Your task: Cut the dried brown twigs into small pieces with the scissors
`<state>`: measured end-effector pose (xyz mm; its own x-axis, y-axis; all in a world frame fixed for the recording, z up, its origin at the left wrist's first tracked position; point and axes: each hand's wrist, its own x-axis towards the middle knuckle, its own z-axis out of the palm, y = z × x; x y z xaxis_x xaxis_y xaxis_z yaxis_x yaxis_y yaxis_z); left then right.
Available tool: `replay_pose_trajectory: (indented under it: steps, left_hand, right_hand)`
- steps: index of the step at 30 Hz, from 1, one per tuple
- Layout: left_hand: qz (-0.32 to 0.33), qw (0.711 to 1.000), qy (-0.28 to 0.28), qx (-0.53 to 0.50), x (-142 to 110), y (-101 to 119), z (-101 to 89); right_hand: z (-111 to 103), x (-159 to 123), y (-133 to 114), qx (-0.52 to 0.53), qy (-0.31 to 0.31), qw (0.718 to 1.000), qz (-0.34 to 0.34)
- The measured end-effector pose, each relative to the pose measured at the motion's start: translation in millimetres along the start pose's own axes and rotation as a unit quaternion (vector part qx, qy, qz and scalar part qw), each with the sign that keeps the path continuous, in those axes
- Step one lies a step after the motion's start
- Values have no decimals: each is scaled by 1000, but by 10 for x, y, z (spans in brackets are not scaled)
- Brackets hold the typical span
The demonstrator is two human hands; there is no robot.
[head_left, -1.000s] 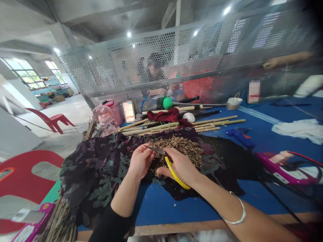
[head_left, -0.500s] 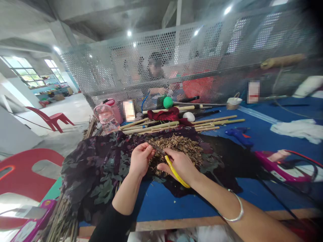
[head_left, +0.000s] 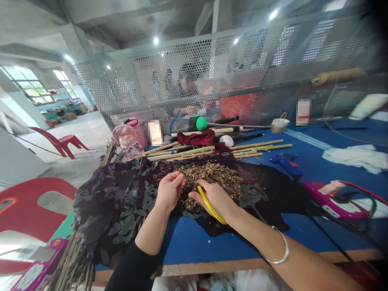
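My right hand (head_left: 218, 200) is wrapped round scissors with a curved yellow handle (head_left: 212, 207). Their dark blades (head_left: 190, 179) point up and left toward my left hand. With fingertips pinched together at the blade tips, my left hand (head_left: 170, 188) holds something too small to make out. Beneath both hands lies a heap of brown dried plant pieces (head_left: 222, 178). The heap rests on a dark patterned cloth (head_left: 121, 202) spread over the blue table (head_left: 188, 246).
Bamboo sticks (head_left: 194, 152), a green ball (head_left: 201, 123) and a pink bag (head_left: 129, 139) lie beyond the cloth. On the right are a blue glue gun (head_left: 285, 163), a magenta power strip (head_left: 336, 202) and white gloves (head_left: 356, 155). A person (head_left: 188, 93) sits behind the perforated metal screen (head_left: 136, 81).
Both hands stay in nearly the same place with the scissors blades near the left fingertips. The view has shifted very slightly.
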<state>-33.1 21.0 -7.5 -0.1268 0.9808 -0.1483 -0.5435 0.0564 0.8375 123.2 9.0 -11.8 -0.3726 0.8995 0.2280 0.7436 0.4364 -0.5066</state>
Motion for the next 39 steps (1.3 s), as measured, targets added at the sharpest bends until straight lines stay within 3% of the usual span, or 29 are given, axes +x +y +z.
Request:
replay_pose_trajectory:
  steps: [10,16,22,25,39]
  left_hand:
    - [-7,1000,-4,21,13,6,-2]
    - [4,999,33,-7,38,13,6]
    - [35,999,25,-28,34,15,19]
    - [40,999,9,-9,19,-11,31]
    - [96,990,31,98,-35,-15,30]
  right_hand:
    - [11,23,50,-27,-4,999,24]
    - [-123,39,43,71,-12,997,17]
    - [-144,-7,-12,-29,-20,999,-4]
    - [-125,-20,-29,-41,-23,999,-4]
    - [-114,19,-22,-88,-12,996,12]
